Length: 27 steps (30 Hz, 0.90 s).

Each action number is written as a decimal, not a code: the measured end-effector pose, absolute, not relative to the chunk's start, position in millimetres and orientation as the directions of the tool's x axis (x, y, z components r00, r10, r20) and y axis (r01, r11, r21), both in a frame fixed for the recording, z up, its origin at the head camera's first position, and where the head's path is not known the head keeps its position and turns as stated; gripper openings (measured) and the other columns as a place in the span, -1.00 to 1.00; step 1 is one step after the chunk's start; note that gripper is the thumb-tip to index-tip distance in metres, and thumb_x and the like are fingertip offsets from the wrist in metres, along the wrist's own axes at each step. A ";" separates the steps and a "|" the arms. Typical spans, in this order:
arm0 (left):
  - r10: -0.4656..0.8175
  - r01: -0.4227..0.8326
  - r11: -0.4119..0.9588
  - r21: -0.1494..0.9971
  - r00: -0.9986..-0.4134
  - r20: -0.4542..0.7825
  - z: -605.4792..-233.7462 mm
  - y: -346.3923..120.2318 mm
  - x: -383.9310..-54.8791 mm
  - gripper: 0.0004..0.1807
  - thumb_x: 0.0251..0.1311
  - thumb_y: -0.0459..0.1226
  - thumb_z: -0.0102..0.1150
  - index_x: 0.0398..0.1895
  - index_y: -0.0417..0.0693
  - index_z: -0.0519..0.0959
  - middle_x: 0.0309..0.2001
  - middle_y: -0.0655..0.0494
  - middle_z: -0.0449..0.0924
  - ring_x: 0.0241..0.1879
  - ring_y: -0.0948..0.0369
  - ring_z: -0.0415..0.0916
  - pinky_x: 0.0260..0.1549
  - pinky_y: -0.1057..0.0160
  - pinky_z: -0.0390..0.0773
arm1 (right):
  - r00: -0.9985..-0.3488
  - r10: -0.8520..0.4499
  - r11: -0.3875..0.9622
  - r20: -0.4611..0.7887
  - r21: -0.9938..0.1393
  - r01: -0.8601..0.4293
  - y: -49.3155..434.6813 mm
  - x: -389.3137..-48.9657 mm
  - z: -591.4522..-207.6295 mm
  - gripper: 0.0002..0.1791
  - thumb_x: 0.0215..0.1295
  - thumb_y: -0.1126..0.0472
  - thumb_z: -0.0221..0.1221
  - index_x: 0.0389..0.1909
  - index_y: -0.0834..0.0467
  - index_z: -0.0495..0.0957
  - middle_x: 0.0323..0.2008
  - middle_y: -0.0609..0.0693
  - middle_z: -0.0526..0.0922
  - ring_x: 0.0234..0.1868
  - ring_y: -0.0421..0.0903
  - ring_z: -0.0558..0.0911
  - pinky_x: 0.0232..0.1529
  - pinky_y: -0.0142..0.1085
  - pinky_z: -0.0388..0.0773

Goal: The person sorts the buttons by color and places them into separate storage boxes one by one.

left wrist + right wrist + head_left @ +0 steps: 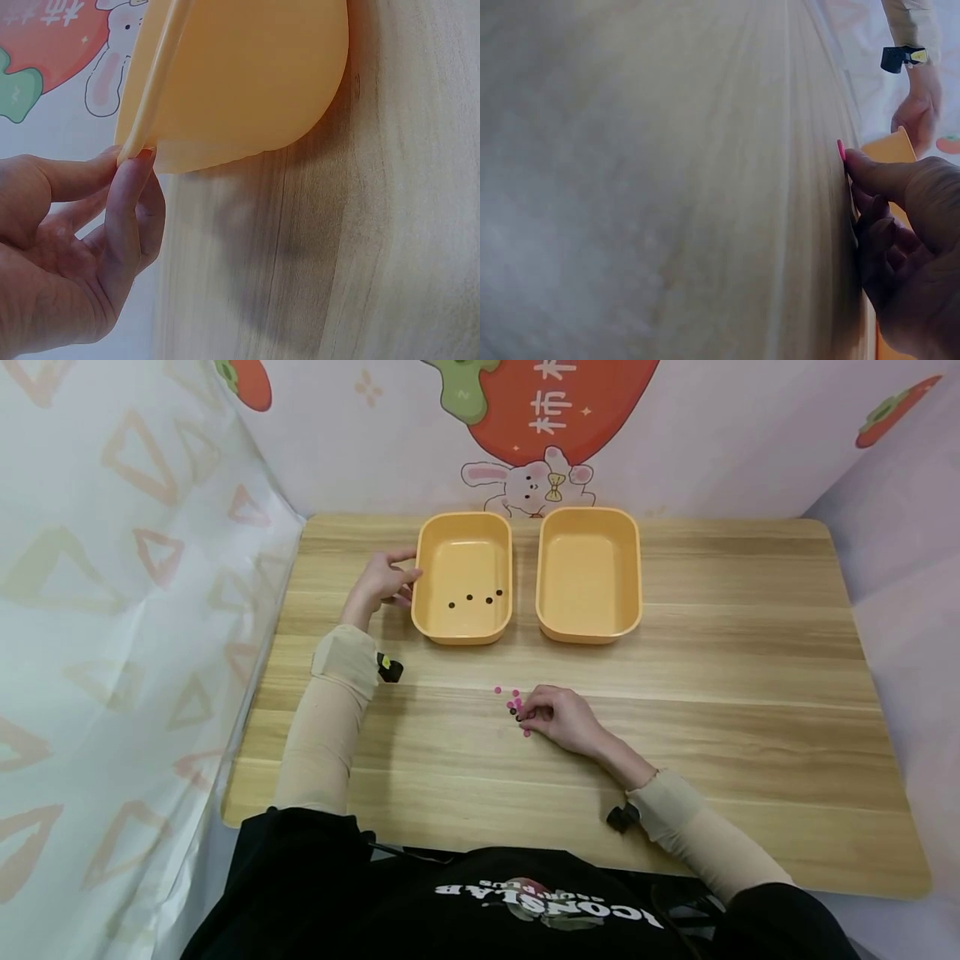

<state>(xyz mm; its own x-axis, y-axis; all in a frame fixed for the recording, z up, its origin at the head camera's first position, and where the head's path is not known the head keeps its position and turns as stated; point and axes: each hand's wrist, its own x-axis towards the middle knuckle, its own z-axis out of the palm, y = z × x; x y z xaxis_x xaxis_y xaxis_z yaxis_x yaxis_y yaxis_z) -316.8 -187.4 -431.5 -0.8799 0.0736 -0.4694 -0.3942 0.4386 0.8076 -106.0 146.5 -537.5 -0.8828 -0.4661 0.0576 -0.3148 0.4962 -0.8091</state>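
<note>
My left hand pinches the left rim of a yellow-orange plastic bin, thumb above and fingers curled under the lip in the left wrist view. Several small black round pieces lie on that bin's floor. Over the table, my right hand has thumb and forefinger bent towards each other beside a loose group of small pink discs. A black piece sits right at these fingertips; whether they grip it cannot be made out. Another black piece lies close by. A pink disc shows beside the thumb.
A second yellow-orange bin stands to the right of the first, a narrow gap between them. Both are near the back edge of the wooden table. A printed wall covering rises behind.
</note>
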 end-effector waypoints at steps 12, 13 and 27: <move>0.076 -0.397 0.441 0.805 -0.877 -0.475 -428.4 -187.6 -316.1 -0.34 0.63 -0.25 0.20 0.72 0.10 0.34 -0.37 0.11 0.72 -0.56 0.25 0.69 -0.56 0.36 0.76 | -0.873 -0.483 0.464 0.068 -0.825 -0.321 150.2 -107.2 -541.6 -0.91 0.32 0.33 0.53 -0.26 0.07 0.88 -0.21 -0.04 0.81 -0.33 -0.25 0.53 -0.31 -0.47 0.43; 0.076 -0.399 0.442 0.804 -0.876 -0.476 -428.3 -187.8 -315.9 -0.34 0.63 -0.24 0.20 0.72 0.10 0.34 -0.37 0.11 0.72 -0.56 0.24 0.70 -0.56 0.35 0.77 | -0.871 -0.488 0.469 0.063 -0.822 -0.322 150.5 -107.3 -541.7 -0.91 0.33 0.33 0.53 -0.26 0.07 0.88 -0.21 -0.05 0.81 -0.33 -0.25 0.53 -0.31 -0.47 0.43; 0.072 -0.405 0.439 0.802 -0.874 -0.481 -428.4 -186.1 -316.6 -0.33 0.61 -0.26 0.22 0.72 0.13 0.35 -0.38 0.11 0.72 -0.56 0.24 0.69 -0.55 0.34 0.78 | -0.888 -0.460 0.395 0.008 -0.894 -0.212 155.2 -109.6 -544.9 -0.97 0.48 0.35 0.39 -0.14 0.22 0.74 -0.23 0.08 0.78 -0.33 -0.27 0.59 -0.29 -0.49 0.55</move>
